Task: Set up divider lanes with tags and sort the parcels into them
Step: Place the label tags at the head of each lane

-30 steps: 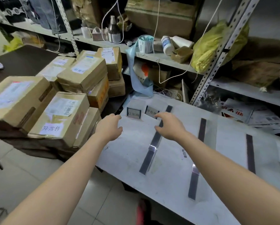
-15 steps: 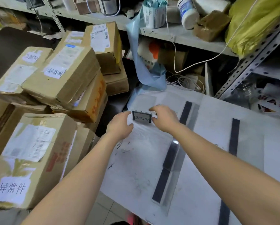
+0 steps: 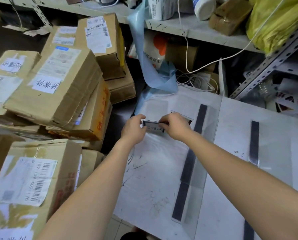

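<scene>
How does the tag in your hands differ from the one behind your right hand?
The held tag is pinched at both ends by the left hand and right hand, its print showing. The other tag lies on the table, mostly hidden behind that hand, print unseen. Both seem small white cards with dark frames.

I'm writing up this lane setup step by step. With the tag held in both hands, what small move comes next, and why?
Probably stand the tag squarely on the white table left of the first dark divider strip: the left hand and right hand pinch its ends at that lane's far end.
</scene>
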`<act>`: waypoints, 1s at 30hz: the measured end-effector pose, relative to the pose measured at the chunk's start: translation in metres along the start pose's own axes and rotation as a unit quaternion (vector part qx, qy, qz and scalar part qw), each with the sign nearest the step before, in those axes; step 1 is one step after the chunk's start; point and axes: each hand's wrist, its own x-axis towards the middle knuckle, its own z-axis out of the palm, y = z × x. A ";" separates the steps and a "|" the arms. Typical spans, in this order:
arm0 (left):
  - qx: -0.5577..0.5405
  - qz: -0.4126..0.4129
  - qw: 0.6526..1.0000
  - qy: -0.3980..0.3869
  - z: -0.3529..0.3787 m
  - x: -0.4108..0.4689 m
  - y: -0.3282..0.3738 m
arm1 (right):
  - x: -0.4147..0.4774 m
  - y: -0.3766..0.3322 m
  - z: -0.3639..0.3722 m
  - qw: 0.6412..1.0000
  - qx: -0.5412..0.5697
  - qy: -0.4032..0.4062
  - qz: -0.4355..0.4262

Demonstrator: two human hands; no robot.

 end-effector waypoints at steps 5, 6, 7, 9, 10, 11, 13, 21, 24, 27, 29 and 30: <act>-0.017 -0.006 1.000 0.004 -0.001 0.003 -0.004 | 0.000 0.001 -0.005 0.999 0.024 -0.023 0.009; -0.025 -0.004 1.000 0.006 0.000 0.003 -0.004 | 0.000 0.002 -0.006 0.999 0.027 -0.028 0.009; -0.033 -0.001 0.999 0.009 0.001 0.003 -0.003 | 0.000 0.002 -0.007 0.999 0.031 -0.033 0.007; -0.049 0.001 0.999 0.019 0.003 0.003 -0.003 | -0.001 0.003 -0.010 0.998 0.039 -0.044 0.001; -0.058 -0.004 0.998 0.024 0.004 0.003 -0.003 | -0.002 0.003 -0.012 0.998 0.040 -0.049 -0.002; -0.068 -0.011 0.997 0.029 0.005 0.003 -0.002 | -0.002 0.002 -0.014 0.998 0.039 -0.051 -0.004; -0.084 -0.020 0.996 0.035 0.006 0.002 -0.003 | -0.003 0.003 -0.017 0.998 0.040 -0.050 -0.004; -0.095 -0.038 0.993 0.052 0.005 -0.005 -0.003 | -0.008 0.006 -0.017 0.998 0.038 -0.039 -0.012; -0.101 -0.043 0.993 0.053 0.006 -0.006 -0.003 | -0.009 0.006 -0.015 0.998 0.055 -0.012 -0.009; -0.107 -0.047 0.992 0.051 0.007 -0.009 -0.004 | -0.011 0.006 -0.019 0.996 0.083 0.039 -0.004; -0.112 -0.045 0.991 0.054 0.007 -0.011 -0.006 | -0.012 0.005 -0.023 0.993 0.098 0.063 -0.009; -0.115 -0.043 0.991 0.057 0.007 -0.013 -0.007 | -0.013 0.005 -0.025 0.992 0.103 0.072 -0.015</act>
